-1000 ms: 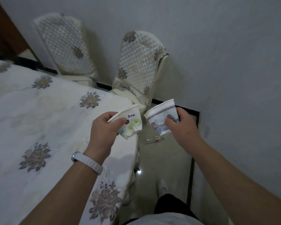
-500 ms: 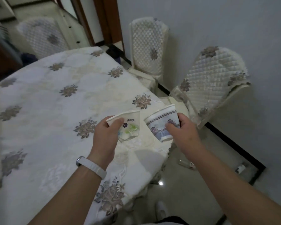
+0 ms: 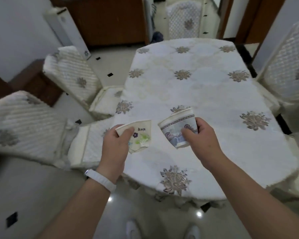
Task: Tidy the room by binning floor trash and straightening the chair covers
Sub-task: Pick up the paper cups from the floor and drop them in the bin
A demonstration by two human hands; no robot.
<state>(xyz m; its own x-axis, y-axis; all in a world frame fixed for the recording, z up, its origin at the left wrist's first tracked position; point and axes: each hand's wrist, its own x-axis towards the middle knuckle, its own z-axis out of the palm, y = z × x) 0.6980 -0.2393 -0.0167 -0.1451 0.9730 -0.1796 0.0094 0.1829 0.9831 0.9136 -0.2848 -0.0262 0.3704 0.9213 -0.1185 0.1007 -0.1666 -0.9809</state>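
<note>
Head view. We see the left hand (image 3: 116, 145) gripping a flattened paper cup (image 3: 140, 137) with a flower print. The thumb is laid across the rim and the fingers are curled behind the cup. The right hand (image 3: 202, 142) is curled round a blue-banded paper cup (image 3: 177, 130), which keeps its round form. Both cups are held side by side and apart, over the near end of the worktop (image 3: 188, 83), the flattened one at its left edge. Each cup's long axis runs from the base, nearest us, up to the rim. The mouths point away toward the far end of the worktop and lean slightly left. We cannot see into either cup, so we cannot tell what they contain. A white wristband (image 3: 100, 180) circles the left wrist. A quilted near-left chair cover (image 3: 24, 125), blurred, lies beside the worktop, and a right chair cover (image 3: 286, 69) stands opposite.
</note>
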